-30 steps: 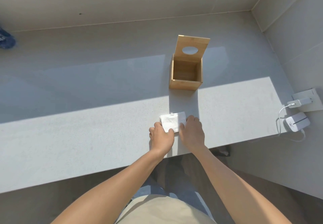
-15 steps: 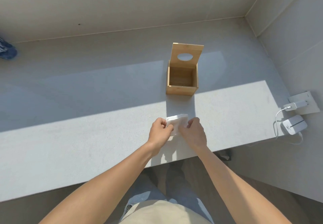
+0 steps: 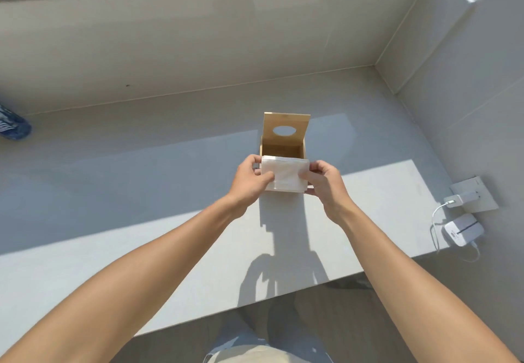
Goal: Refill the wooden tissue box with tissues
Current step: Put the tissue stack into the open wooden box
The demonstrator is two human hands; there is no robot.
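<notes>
A wooden tissue box (image 3: 283, 147) stands on the grey counter (image 3: 141, 221), its lid with an oval hole tipped up and back so the inside is exposed. A white stack of tissues (image 3: 285, 174) is held in the air just in front of and above the box's near edge, hiding the box's front wall. My left hand (image 3: 249, 179) grips the stack's left side and my right hand (image 3: 323, 182) grips its right side, thumbs on top.
A white wall socket (image 3: 473, 195) with a plugged-in charger, its cable and a small white device (image 3: 463, 229) sit at the counter's right end. A blue object (image 3: 11, 124) lies at the far left. Walls close in behind and at the right.
Both hands lifted the tissue stack off the counter and carried it forward to the open box. The view tilted up, showing more wall.
</notes>
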